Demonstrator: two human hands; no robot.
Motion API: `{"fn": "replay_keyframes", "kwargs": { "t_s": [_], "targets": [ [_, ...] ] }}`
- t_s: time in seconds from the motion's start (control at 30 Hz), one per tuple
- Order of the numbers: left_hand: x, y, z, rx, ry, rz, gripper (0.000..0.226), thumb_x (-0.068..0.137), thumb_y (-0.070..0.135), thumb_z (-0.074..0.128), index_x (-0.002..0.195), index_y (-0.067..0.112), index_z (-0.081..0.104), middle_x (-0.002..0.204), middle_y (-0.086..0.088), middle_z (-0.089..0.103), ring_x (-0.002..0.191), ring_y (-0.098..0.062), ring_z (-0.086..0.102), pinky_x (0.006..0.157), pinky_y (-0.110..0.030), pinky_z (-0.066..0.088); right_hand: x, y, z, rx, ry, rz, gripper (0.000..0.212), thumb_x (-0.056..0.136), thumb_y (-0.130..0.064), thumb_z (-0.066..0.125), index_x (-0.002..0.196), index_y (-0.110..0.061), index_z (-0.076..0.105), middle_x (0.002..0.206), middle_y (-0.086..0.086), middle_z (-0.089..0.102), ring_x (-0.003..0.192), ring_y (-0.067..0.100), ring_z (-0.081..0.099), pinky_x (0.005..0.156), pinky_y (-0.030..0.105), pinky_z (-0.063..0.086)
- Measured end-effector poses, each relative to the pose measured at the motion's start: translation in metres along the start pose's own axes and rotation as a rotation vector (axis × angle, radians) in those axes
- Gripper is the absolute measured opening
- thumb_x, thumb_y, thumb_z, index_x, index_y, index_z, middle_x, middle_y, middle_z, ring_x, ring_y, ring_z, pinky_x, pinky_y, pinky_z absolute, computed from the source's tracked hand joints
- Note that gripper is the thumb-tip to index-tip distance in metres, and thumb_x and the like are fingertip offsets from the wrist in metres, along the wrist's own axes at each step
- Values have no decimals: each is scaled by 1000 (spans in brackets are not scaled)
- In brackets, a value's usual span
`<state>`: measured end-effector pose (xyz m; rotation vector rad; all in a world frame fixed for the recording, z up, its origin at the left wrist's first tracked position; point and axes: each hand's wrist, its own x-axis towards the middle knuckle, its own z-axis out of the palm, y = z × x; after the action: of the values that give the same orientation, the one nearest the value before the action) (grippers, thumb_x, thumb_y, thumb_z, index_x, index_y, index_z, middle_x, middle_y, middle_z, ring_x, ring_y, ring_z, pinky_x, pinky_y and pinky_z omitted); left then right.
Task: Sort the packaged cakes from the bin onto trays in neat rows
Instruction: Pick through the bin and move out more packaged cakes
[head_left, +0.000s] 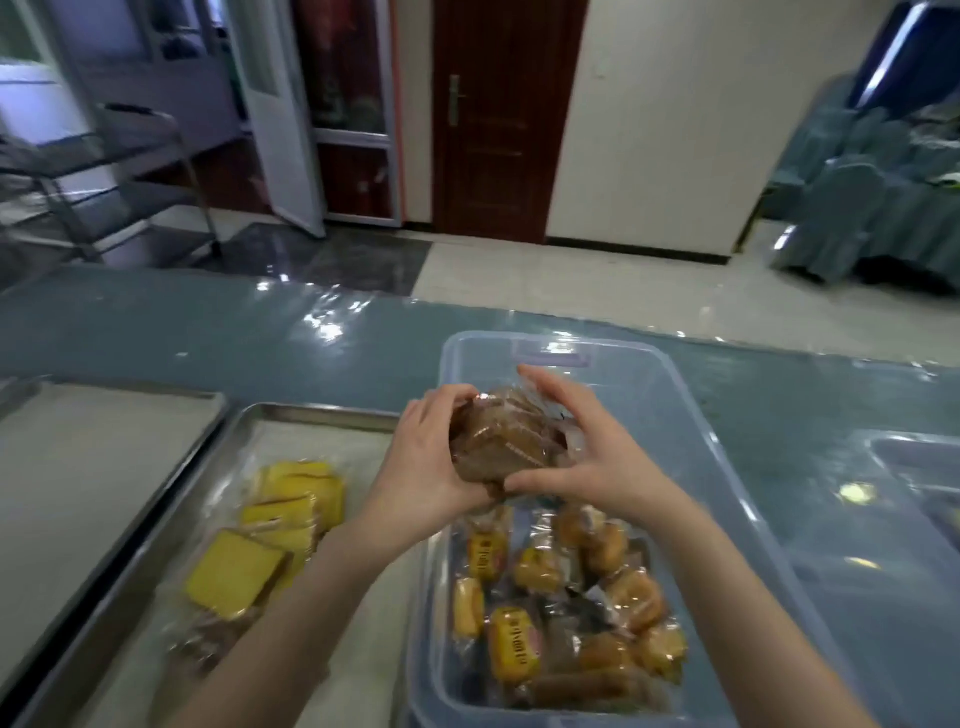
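Gripping a brown cake (498, 447) over the bin (727, 467), both hands (431, 457) (582, 452) work early: few cakes on the near tray (322, 413), many left; left tray (104, 441) bare.

1. Clear rectangular plastic bin (701, 431) sits on the glossy blue-grey table (208, 332), right of centre.
2. Steel tray holding yellow wrapped cake slices (291, 514) lies just left of the bin; the tray's rim (322, 411) touches or nearly touches the bin wall.
3. Second steel tray (104, 467) lies left of that one.
4. Small yellow-wrapped cakes (566, 613) lie piled in the bin's near half.
5. Left hand (426, 462) and right hand (582, 447) hold a clear-wrapped brown cake bundle (501, 441) between them, above the bin's left wall.
6. Another clear plastic container (914, 467) sits at the far right.
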<state>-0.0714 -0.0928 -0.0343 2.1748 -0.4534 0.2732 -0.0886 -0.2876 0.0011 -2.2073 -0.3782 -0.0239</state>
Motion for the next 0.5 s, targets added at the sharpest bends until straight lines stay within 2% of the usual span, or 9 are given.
{"fn": "replay_keyframes", "kwargs": {
  "t_s": [0.03, 0.13, 0.17, 0.23, 0.33, 0.43, 0.5],
  "targets": [
    [-11, -3, -12, -20, 61, -19, 88, 48, 37, 92, 119, 38, 41, 109, 21, 46, 107, -7, 46, 92, -27, 44, 4, -14, 8, -34, -7, -46, 91, 67, -35, 86, 144, -38, 36, 135, -15, 42, 121, -16, 37, 99, 6, 34],
    [-44, -14, -47, -140, 164, -106, 84, 47, 34, 92, 112, 50, 39, 113, 18, 54, 108, -9, 54, 91, -34, 49, 6, -56, 45, -88, 33, -166, 78, 74, -34, 80, 140, -43, 39, 127, -16, 49, 120, 1, 46, 103, 26, 42],
    [-55, -17, -60, -186, 196, -127, 86, 46, 31, 92, 111, 52, 40, 114, 17, 56, 108, -9, 56, 90, -37, 51, 4, -71, 58, -83, 48, -187, 78, 73, -32, 80, 139, -43, 40, 126, -16, 50, 119, 2, 47, 102, 27, 42],
    [-78, -27, -89, -270, 231, -157, 90, 44, 24, 93, 114, 52, 43, 115, 15, 59, 107, -10, 59, 89, -39, 53, -1, -97, 85, -48, 82, -208, 77, 72, -28, 81, 138, -37, 44, 126, -16, 50, 116, -4, 46, 99, 14, 40],
    [-117, -59, -123, -356, 169, -217, 90, 42, 19, 95, 114, 46, 48, 110, 10, 66, 101, -9, 65, 87, -37, 54, -5, -121, 136, -36, 94, -195, 68, 69, -28, 83, 129, -33, 52, 121, -15, 46, 108, -12, 45, 90, -1, 32],
    [-159, -115, -135, -180, 106, -347, 90, 35, 44, 90, 114, 45, 48, 114, 16, 54, 105, -6, 58, 91, -37, 52, -8, -115, 205, 1, 4, -59, 64, 70, -27, 84, 127, -31, 56, 119, -11, 49, 100, -9, 49, 88, -1, 33],
    [-188, -149, -132, -91, 9, -419, 98, 34, 57, 85, 122, 42, 45, 113, 18, 43, 108, -5, 52, 90, -25, 48, -16, -98, 250, 23, -38, 71, 62, 70, -29, 84, 126, -31, 57, 119, -7, 51, 105, 4, 53, 94, 12, 39]
  ]
}}
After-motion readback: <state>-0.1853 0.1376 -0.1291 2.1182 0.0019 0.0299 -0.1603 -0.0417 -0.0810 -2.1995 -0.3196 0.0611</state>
